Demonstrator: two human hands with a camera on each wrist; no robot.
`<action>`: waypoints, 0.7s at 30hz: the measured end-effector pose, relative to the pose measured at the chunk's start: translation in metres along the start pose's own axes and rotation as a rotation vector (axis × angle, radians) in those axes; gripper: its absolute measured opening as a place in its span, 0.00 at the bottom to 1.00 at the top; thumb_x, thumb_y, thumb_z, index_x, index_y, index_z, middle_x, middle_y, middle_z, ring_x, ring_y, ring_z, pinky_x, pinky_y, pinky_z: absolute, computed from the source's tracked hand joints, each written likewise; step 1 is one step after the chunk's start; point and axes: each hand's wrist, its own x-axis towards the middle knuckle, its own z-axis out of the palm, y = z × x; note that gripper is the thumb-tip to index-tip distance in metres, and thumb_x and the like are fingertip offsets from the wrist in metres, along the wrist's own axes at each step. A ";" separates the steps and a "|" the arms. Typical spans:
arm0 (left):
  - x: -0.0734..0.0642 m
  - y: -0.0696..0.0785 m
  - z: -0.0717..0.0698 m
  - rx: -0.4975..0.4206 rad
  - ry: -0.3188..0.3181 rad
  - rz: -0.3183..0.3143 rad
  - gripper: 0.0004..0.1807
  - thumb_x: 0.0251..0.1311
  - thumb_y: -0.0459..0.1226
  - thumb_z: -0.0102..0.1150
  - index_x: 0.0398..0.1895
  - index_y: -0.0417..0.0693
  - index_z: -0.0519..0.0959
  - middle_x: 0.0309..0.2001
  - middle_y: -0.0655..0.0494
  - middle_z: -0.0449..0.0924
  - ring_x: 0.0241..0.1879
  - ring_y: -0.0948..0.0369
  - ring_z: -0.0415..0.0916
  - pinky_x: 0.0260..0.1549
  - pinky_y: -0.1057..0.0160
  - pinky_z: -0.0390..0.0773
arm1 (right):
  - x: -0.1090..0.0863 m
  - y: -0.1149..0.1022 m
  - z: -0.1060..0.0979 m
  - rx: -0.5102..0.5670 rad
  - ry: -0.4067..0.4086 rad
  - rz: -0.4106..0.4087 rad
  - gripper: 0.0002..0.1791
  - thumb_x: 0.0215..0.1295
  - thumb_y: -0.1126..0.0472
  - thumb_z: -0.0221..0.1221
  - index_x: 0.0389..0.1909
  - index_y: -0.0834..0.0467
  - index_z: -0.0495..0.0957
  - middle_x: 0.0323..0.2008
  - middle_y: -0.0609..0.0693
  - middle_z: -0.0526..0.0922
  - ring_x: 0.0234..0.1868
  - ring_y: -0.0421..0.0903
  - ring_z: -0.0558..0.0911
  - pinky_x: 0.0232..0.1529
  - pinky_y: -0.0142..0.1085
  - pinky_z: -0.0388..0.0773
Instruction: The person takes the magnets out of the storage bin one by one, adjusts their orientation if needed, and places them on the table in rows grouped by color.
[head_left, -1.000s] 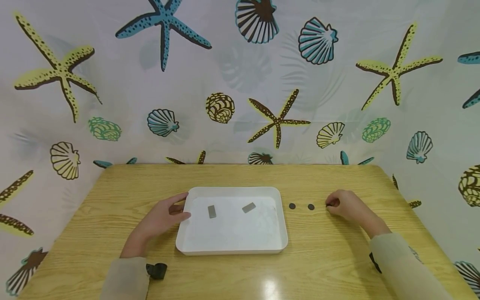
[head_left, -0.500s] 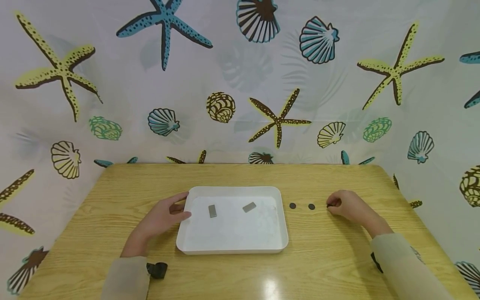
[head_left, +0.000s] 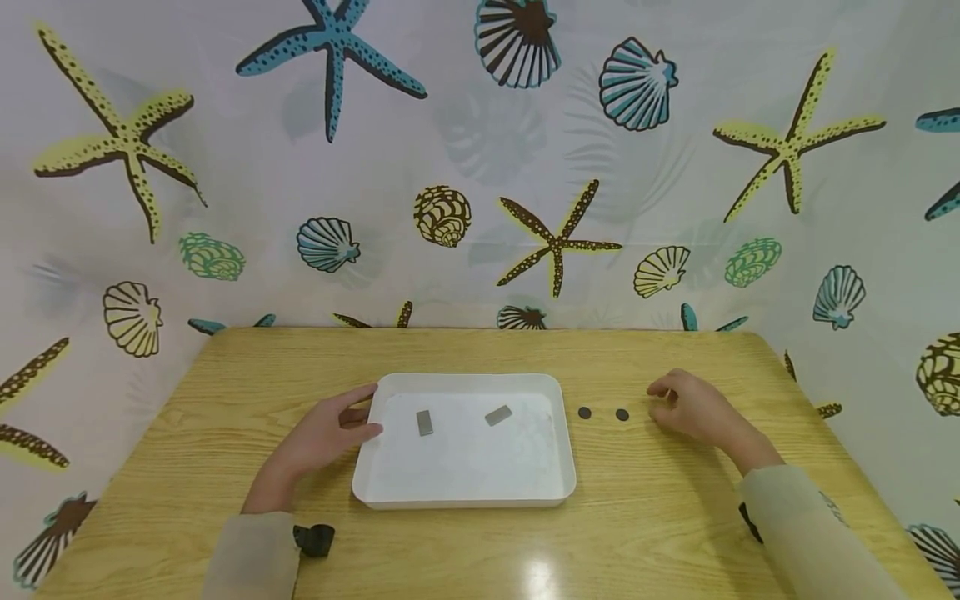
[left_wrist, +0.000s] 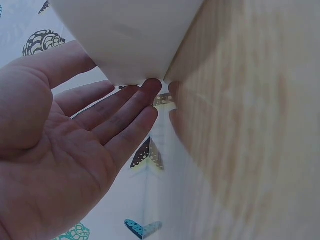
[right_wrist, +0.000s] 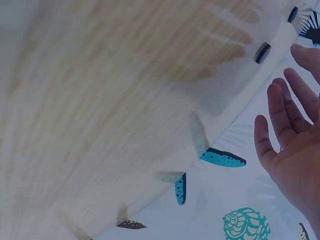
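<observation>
Left hand [head_left: 322, 429] holds the white tray [head_left: 476, 462] at its left side, thumb over rim. Two grey blocks [head_left: 498, 415] lie apart inside. Right hand [head_left: 693, 408] loosely open, thumb parted, apparently holding nothing, near two dark discs [head_left: 622, 414] on the wooden table [head_left: 630, 517].

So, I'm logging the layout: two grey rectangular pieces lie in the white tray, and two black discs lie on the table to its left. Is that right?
The side is wrong: the head view shows the two black discs on the table right of the white tray. The rest holds.
</observation>
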 end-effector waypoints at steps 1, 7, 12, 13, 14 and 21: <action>0.000 0.000 0.000 0.005 0.001 -0.003 0.40 0.72 0.40 0.61 0.82 0.41 0.56 0.77 0.34 0.62 0.72 0.37 0.69 0.63 0.46 0.81 | 0.001 -0.002 -0.001 -0.010 0.005 -0.001 0.18 0.70 0.60 0.64 0.56 0.63 0.83 0.51 0.58 0.82 0.48 0.53 0.81 0.50 0.50 0.82; 0.000 0.000 0.000 0.019 0.006 -0.011 0.40 0.73 0.41 0.61 0.82 0.42 0.56 0.77 0.34 0.62 0.72 0.37 0.69 0.63 0.46 0.80 | 0.003 -0.019 -0.005 -0.032 0.018 -0.024 0.20 0.71 0.58 0.64 0.60 0.62 0.80 0.56 0.59 0.81 0.54 0.57 0.81 0.52 0.54 0.82; -0.001 0.000 0.000 0.006 0.004 -0.014 0.40 0.73 0.40 0.61 0.82 0.42 0.56 0.77 0.34 0.62 0.72 0.37 0.69 0.63 0.47 0.80 | 0.007 -0.028 -0.006 -0.028 0.030 -0.070 0.20 0.71 0.58 0.65 0.59 0.63 0.80 0.56 0.60 0.81 0.54 0.58 0.82 0.53 0.54 0.82; -0.001 0.000 0.000 0.004 0.004 -0.013 0.40 0.73 0.40 0.61 0.82 0.42 0.56 0.77 0.34 0.62 0.73 0.38 0.68 0.63 0.47 0.80 | 0.009 -0.030 -0.006 -0.030 0.032 -0.078 0.20 0.70 0.58 0.65 0.59 0.63 0.80 0.56 0.60 0.82 0.54 0.58 0.82 0.53 0.54 0.82; -0.001 -0.001 0.000 0.001 0.003 -0.011 0.40 0.73 0.41 0.61 0.82 0.42 0.55 0.77 0.34 0.62 0.73 0.38 0.68 0.63 0.47 0.80 | 0.010 -0.032 -0.006 -0.028 0.032 -0.085 0.20 0.70 0.58 0.65 0.59 0.63 0.80 0.56 0.60 0.82 0.54 0.57 0.82 0.54 0.54 0.82; -0.001 -0.002 0.000 -0.012 0.001 -0.001 0.40 0.72 0.41 0.62 0.82 0.42 0.55 0.78 0.34 0.61 0.73 0.38 0.68 0.64 0.47 0.80 | 0.021 -0.048 -0.003 -0.010 0.032 -0.106 0.20 0.69 0.58 0.66 0.59 0.63 0.81 0.56 0.60 0.82 0.55 0.57 0.81 0.57 0.54 0.81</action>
